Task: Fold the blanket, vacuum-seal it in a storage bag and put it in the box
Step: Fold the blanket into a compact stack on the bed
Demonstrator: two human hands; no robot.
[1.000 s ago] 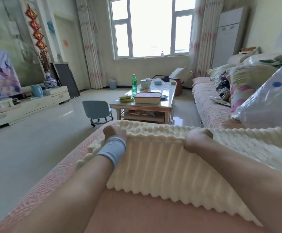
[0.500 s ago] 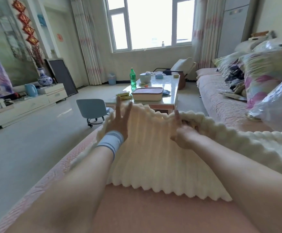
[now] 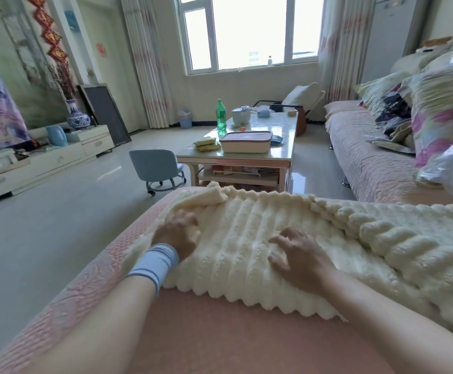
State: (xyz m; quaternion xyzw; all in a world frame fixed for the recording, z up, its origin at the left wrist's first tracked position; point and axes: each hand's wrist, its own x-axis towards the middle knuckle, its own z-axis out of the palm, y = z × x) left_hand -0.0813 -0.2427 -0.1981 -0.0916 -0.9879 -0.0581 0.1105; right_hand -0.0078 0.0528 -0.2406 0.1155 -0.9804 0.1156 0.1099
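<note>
Forearms reach forward from the bottom edge, the left one wearing a pale blue striped wristband (image 3: 153, 261). Both hands lie on the cream ribbed blanket (image 3: 241, 238). The left hand (image 3: 178, 234) presses its near-left part, fingers sunk into the pile. The right hand (image 3: 298, 256) rests palm down near the middle, fingers spread and slightly bent, gripping nothing. The blanket sits on a pink quilted sofa cover (image 3: 220, 333). Its folded part is under the hands with a scalloped edge toward the camera, and the rest trails off in a thick roll to the right.

Just beyond, at the right edge, a clear plastic bag (image 3: 452, 163) lies on the sofa beside flowered bedding. On the floor to the left stands a small blue chair (image 3: 155, 166). Next to it is the counter (image 3: 282, 155), carrying a flat lidded box (image 3: 245, 141) and a green bottle (image 3: 220, 117) whose label is too small to read.

On the far left wall hangs a red diamond ornament (image 3: 49, 36); its gold characters are blurred. A bright window (image 3: 249, 31) closes the room.
</note>
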